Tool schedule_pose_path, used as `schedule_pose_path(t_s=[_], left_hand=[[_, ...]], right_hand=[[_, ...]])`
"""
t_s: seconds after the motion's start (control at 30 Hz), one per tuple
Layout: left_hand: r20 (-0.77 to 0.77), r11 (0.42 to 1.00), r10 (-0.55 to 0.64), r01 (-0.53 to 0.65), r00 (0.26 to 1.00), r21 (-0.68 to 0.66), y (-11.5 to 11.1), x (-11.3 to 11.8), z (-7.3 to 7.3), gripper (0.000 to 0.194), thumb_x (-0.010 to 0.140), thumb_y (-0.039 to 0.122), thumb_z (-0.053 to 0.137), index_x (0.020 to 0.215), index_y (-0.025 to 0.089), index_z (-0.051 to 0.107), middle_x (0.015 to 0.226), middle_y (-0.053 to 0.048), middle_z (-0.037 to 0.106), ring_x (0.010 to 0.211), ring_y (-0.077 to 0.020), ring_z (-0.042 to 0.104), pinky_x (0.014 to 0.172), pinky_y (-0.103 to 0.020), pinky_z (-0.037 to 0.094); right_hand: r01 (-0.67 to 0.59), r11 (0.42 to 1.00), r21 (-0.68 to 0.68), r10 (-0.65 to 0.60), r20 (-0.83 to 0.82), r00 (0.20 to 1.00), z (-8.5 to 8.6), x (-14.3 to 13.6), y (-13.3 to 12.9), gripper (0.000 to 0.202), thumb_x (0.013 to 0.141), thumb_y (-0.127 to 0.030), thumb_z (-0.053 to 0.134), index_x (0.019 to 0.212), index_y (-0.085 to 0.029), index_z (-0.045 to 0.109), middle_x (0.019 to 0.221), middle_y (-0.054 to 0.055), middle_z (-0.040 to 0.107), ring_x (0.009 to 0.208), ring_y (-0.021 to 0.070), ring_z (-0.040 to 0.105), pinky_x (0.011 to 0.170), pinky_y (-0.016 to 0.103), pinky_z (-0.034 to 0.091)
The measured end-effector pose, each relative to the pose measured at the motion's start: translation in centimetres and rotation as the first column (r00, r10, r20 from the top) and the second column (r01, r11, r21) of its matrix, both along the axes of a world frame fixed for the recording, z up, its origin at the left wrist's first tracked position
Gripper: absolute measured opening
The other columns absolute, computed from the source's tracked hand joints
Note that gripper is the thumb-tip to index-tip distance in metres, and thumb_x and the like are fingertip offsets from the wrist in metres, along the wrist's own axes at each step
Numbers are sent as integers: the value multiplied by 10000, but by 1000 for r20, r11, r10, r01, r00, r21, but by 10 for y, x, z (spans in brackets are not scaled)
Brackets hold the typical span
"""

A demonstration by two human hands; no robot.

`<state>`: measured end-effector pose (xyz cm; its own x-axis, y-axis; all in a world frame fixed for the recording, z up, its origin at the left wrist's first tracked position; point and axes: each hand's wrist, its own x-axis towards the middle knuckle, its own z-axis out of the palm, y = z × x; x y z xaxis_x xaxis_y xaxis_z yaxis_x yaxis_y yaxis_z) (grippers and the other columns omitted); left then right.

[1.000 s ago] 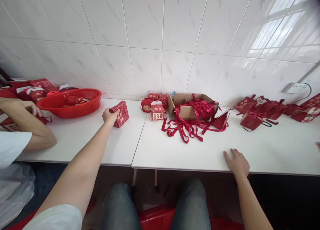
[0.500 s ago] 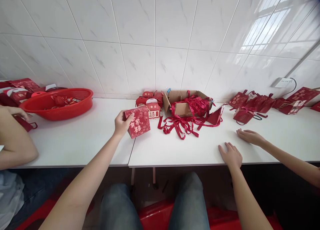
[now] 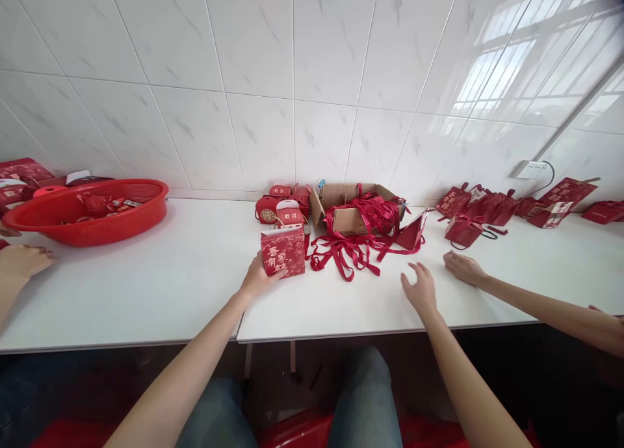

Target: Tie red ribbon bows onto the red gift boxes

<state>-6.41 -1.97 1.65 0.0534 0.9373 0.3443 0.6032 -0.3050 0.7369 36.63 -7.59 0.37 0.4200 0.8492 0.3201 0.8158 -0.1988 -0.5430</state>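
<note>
My left hand (image 3: 262, 276) grips a red gift box (image 3: 283, 254) with white Chinese characters on its front, thumb across the lower part. The box stands upright, its top edge showing white. Over the table at right, my right hand (image 3: 420, 289) has its fingers apart and holds nothing. Beyond the two hands lie loose dark red ribbons (image 3: 345, 256), spilling from a cardboard box (image 3: 353, 220) full of more ribbon. A folded red carton (image 3: 412, 233) leans at that box's right side. Several small red boxes (image 3: 288, 210) are stacked just behind the held one.
At left, a red plastic basket (image 3: 92, 233) holds small red packets, with a person's hand (image 3: 29, 261) close by. Another person's hand (image 3: 463, 268) rests to the right of mine. Red boxes tied with ribbon (image 3: 465, 230) stand near the wall, below a power socket (image 3: 531, 170).
My left hand has moved right with the gift box and turned it more upright. My right hand has lifted from the table edge and moved left and forward. The person at left has shifted.
</note>
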Motion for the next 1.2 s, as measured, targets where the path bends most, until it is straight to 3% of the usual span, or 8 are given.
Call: schedule_pose_path(t_s=[0.1,0.17,0.3,0.4,0.57,0.83,1.03,1.2], left_hand=[[-23,999,13,-12,1000,31,3,1,2,641,672,430,702,1215,210,443,1217,-112,561,1129,-297,554,946,-448,463],[-19,999,27,-26,999,32,4,2,3,622,675,433,699,1203,207,461,1201,-112,573,1105,-295,567,927,-446,474],[-12,998,62,-62,998,29,3,1,2,609,681,427,696,1201,211,465,1184,-113,581,1090,-291,574,907,-448,483],[-14,997,75,-74,997,32,3,-2,-2,613,683,428,695,1204,209,458,1167,-114,585,1081,-287,580,897,-444,489],[-11,997,77,-77,997,32,5,-3,-4,680,668,436,708,1239,192,431,1211,-132,557,1128,-306,553,933,-454,465],[1,997,69,-69,998,27,4,-1,-4,750,692,458,698,1309,203,356,1274,-120,517,1158,-285,530,951,-432,463],[-5,997,72,-71,997,25,7,-4,-9,742,690,433,705,1304,192,365,1245,-122,543,1137,-281,547,949,-436,459],[6,997,73,-73,997,20,6,-4,-8,740,686,424,707,1300,194,364,1247,-121,547,1139,-280,551,940,-429,464]], right_hand=[[-247,963,108,242,57,969,40,-56,46,488,828,-365,444,1274,-172,486,1377,93,470,1280,229,404,1056,371,352],[-447,873,194,426,142,893,70,-95,82,564,831,-293,448,1364,-121,380,1419,122,413,1311,238,356,1069,385,329],[-561,819,116,520,261,813,107,-142,144,596,766,-108,416,1361,-101,376,1465,117,336,1376,274,214,1109,466,190],[-554,831,50,524,264,810,103,-149,163,503,744,-103,439,1245,-88,482,1290,150,506,1251,295,368,1076,491,191],[-469,883,-26,457,270,847,77,-139,145,372,772,-89,428,1129,-79,533,1102,179,585,1068,304,466,946,457,299],[-478,853,-212,520,258,814,71,-115,115,858,728,-132,559,1472,-140,133,1060,108,611,959,246,541,800,325,401],[-441,869,-226,493,302,816,74,-118,113,320,757,-283,633,1044,-148,671,1300,179,440,1223,358,344,978,453,308],[-502,810,-305,573,223,789,91,-112,129,462,797,-622,522,932,-209,678,1174,97,589,1103,286,514,905,360,399]])
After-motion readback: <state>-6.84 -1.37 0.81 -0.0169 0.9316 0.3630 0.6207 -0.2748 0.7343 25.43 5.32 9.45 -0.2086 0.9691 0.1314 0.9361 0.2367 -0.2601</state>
